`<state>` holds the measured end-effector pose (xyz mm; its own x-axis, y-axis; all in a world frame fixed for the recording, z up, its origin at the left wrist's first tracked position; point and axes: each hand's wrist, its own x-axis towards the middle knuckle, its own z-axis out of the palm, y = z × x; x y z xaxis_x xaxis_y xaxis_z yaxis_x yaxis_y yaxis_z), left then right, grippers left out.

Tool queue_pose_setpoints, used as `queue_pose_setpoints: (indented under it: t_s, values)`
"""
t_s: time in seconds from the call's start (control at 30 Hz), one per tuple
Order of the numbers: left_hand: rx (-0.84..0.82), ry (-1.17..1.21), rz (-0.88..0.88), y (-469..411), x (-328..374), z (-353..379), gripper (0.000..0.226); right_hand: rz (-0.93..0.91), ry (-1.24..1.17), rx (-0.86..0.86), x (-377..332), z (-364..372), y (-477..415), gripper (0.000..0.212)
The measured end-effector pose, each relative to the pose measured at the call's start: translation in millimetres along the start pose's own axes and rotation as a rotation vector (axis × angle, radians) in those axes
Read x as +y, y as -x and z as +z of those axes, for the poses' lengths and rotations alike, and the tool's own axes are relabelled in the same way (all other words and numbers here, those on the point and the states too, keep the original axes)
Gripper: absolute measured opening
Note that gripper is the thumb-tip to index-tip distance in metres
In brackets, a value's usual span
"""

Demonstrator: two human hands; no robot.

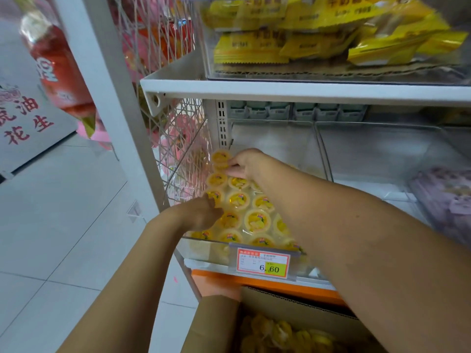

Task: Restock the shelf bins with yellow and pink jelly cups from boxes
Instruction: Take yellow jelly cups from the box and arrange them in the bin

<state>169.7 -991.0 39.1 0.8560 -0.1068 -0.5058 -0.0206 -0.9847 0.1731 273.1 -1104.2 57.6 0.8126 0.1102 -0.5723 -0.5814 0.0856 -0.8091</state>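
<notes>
Jelly cups [256, 221] crowd the bin [204, 252]; left hand [200, 215] and right hand [246, 164] each pinch one.

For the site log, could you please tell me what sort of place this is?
Most likely a shop aisle: a price tag clipped to a clear bin of yellow jelly cups, with packaged snacks shelved above.

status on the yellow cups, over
Right hand pinching a yellow cup at back of bin. Left hand gripping a front cup. Nothing in the way.
</notes>
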Motion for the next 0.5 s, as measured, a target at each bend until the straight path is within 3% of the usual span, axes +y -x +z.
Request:
queue_pose_setpoints:
  t_s: [0.1, 0.2, 0.3, 0.37, 0.43, 0.5]
  values:
    - [0.009, 0.006, -0.004, 9, 6, 2, 0.056, -0.195, 0.509, 0.103, -12, -7, 41, 0.009]
    - [0.183, 0.08, 0.042, 26, 13, -2, 0.038, -0.447, 0.931, 0.081, -10, -29, 108, 0.027]
    - [0.539, 0.32, 0.11, 54, 27, -7, 0.026, -0.587, 1.023, -0.06, 16, -66, 176, 0.024]
    - [0.64, 0.467, 0.211, 84, 44, -3, 0.029, -0.555, 1.032, -0.177, 38, -96, 217, 0.022]
    - [0.465, 0.585, 0.269, 114, 63, 18, 0.04, -0.436, 1.103, -0.316, 69, -125, 243, 0.022]
    - [0.141, 0.591, 0.249, 132, 76, 54, 0.041, -0.255, 1.165, -0.423, 111, -149, 246, 0.024]
